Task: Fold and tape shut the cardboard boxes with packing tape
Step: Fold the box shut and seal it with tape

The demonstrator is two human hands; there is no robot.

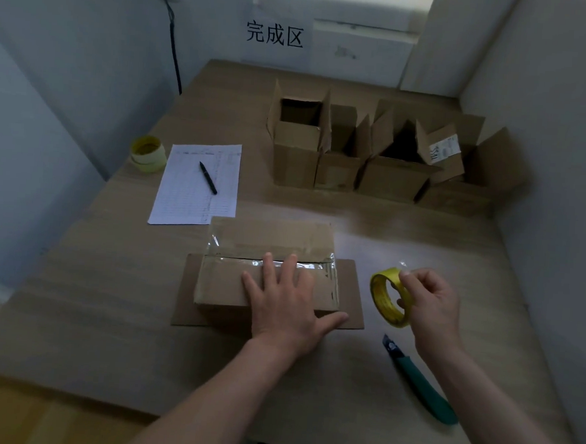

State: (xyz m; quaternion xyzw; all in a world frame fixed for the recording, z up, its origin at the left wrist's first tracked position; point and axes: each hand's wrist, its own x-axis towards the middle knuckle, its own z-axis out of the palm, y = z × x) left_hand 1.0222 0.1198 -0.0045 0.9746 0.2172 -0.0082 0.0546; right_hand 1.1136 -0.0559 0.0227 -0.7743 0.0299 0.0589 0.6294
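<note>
— What lies nearest on the worktop?

— A knife with a green handle, by the near right edge, close beside the right forearm. Left of it the left hand lies flat, fingers straight and spread, on the closed box. Clear tape runs along the seam where the flaps meet. The box sits on a flat sheet of cardboard near the middle of the near edge.

— And the other grip?

— The right hand is curled round a yellow roll of tape, held upright just right of the box, thumb on its rim.

— Farther back?

— A sheet of paper with a pen on it toward the left edge; a stack of tape rolls at its far left corner. Open boxes stand in a row toward the far right corner.

— The room?

— Wood-grain worktop, pale walls on three sides, a black cable down the left wall, a sign on the far wall beside a window.
</note>
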